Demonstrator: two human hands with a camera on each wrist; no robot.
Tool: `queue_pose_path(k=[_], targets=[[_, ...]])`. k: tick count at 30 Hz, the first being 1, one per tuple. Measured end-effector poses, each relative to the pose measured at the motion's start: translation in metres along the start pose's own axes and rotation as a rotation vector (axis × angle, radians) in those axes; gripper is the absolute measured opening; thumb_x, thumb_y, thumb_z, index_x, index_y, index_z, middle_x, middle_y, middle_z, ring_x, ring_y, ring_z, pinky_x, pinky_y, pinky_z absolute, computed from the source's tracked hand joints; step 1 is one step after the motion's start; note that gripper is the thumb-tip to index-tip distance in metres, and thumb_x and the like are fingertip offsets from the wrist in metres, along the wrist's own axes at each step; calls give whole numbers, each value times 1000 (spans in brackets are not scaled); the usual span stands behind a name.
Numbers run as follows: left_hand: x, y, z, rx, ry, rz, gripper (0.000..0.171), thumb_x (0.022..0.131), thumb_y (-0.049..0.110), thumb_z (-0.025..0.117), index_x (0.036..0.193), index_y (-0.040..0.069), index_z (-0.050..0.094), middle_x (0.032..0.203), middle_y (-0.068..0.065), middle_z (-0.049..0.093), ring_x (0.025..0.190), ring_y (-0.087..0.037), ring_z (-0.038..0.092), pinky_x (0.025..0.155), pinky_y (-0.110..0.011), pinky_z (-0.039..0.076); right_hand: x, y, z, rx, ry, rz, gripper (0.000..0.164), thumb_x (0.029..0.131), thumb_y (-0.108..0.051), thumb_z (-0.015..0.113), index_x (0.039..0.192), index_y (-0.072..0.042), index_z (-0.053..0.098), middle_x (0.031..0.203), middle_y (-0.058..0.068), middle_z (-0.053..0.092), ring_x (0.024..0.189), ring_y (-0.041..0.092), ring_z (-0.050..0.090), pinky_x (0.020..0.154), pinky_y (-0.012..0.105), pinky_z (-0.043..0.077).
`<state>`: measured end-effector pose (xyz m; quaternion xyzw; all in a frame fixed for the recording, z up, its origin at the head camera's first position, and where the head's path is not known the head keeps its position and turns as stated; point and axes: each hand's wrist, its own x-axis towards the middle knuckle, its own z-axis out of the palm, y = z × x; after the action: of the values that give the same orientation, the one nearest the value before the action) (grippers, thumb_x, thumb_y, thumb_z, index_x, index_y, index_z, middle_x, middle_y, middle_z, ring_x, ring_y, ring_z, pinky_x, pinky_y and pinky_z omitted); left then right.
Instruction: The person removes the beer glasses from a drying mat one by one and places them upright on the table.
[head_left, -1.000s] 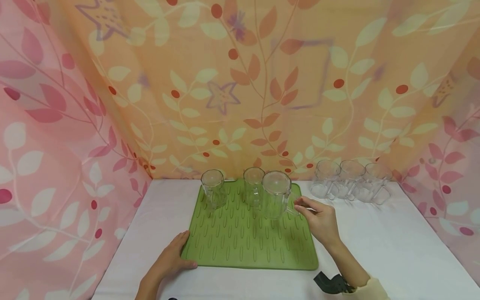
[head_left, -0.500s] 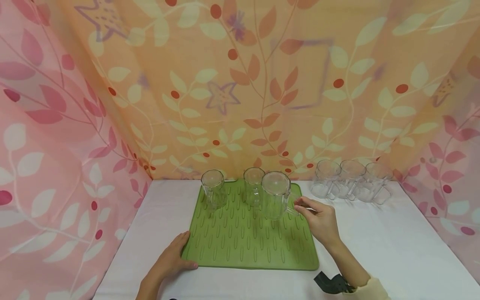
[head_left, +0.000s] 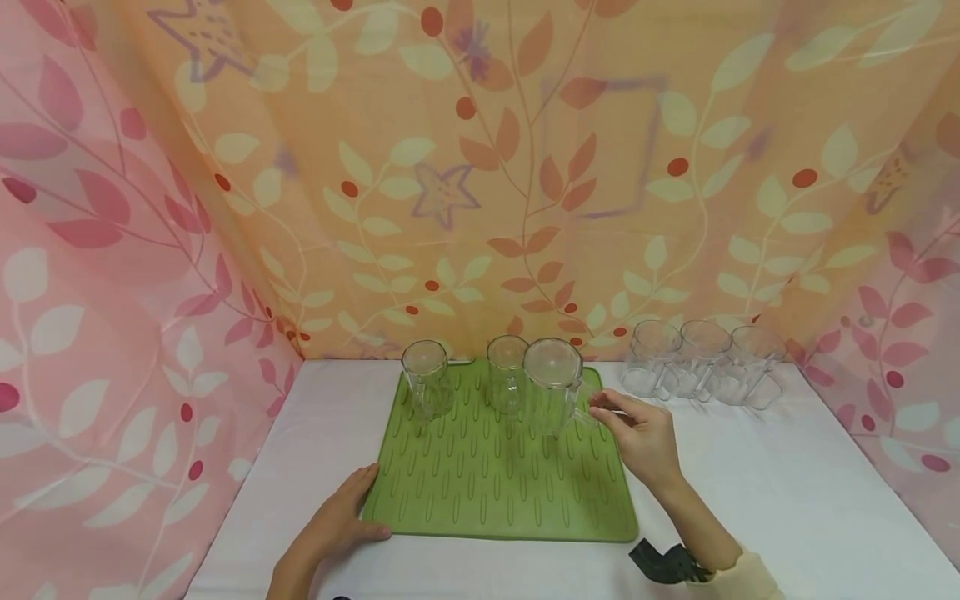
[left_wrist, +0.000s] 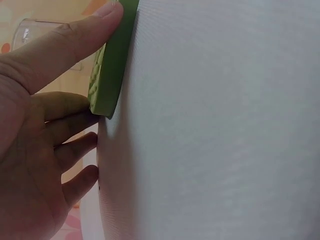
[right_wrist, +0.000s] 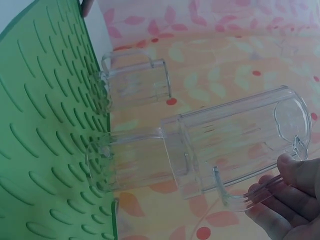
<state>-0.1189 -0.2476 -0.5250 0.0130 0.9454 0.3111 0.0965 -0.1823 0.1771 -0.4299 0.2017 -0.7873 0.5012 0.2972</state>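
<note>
My right hand (head_left: 647,443) pinches the handle of a clear glass mug (head_left: 552,404). In the right wrist view, this mug (right_wrist: 240,142) hangs apart from the green ribbed mat (right_wrist: 50,115), with thumb and fingers (right_wrist: 295,172) on its handle. Two more glass mugs stand on the mat's back part, one at the left (head_left: 427,383) and one (head_left: 507,379) just behind the held mug. My left hand (head_left: 339,518) rests at the near left corner of the mat (head_left: 480,500). In the left wrist view the thumb (left_wrist: 70,47) lies against the mat's edge, the fingers fairly straight.
Several glass mugs stand in a row at the back right of the white-covered table (head_left: 735,475), among them a nearest-left mug (head_left: 651,358). Patterned cloth (head_left: 517,208) encloses the back and sides. A black wrist mount (head_left: 667,563) sits by my right forearm.
The held mug and my right hand have risen very slightly over the last half second. My left hand stays at the mat's corner, and the other mugs have not moved.
</note>
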Motion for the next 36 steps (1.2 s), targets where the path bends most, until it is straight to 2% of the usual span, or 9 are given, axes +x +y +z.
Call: queue_pose_path(k=[9,13,17,23,28,30,32,34,36], targets=[[-1,-3,1,-12,-10,-17,112,61,37,89,150,1,32,156,-24,29,144,-46,25,114,-65,26,3,0,-2,30,1,-130,24,70,16,76,91,6,74,81,18,73,76,5,70,70,6,53],[-2,-3,1,-19,-14,-21,111,61,37,89,151,2,32,157,-23,28,145,-45,24,114,-65,25,4,0,-3,-8,3,-181,26,67,16,77,90,5,75,81,16,74,79,-2,69,69,4,52],[-2,-2,0,-34,-9,-20,110,61,35,89,150,1,33,157,-23,29,145,-45,23,115,-65,24,6,1,-4,-29,-15,-212,24,70,13,78,92,4,75,82,14,75,83,-8,66,70,4,52],[-1,-1,-1,-45,-8,-37,109,60,32,90,149,2,35,156,-24,30,144,-47,24,114,-65,25,8,2,-7,-17,-37,-249,18,74,7,78,91,3,75,83,15,74,84,-4,68,73,5,52],[-1,-1,-1,-47,0,-25,107,60,30,90,148,1,37,155,-26,30,142,-50,27,113,-66,26,10,-1,-7,-45,-16,-301,30,63,15,79,91,3,75,82,17,74,96,-16,61,80,3,50],[0,-2,0,-46,14,-11,105,61,29,90,148,0,38,154,-26,32,141,-50,29,113,-65,27,11,-2,-7,-68,-3,-336,32,61,15,79,91,2,75,82,16,74,96,-15,62,82,3,49],[0,-2,0,-45,32,0,103,62,29,89,147,0,39,153,-25,34,140,-49,31,112,-65,28,11,-2,-7,-97,10,-376,27,66,8,80,91,0,75,82,14,75,93,-9,66,84,4,49],[0,-1,0,-48,51,18,99,64,28,88,146,0,39,153,-25,36,140,-49,32,113,-64,28,12,-3,-7,-112,17,-417,16,77,-6,79,91,0,76,82,12,75,87,2,70,85,5,50],[1,1,-1,-53,69,37,96,68,28,86,146,-1,40,152,-24,37,140,-48,33,114,-63,28,12,-4,-7,-125,25,-453,21,87,-22,72,91,-1,76,82,11,75,81,11,71,85,7,51]])
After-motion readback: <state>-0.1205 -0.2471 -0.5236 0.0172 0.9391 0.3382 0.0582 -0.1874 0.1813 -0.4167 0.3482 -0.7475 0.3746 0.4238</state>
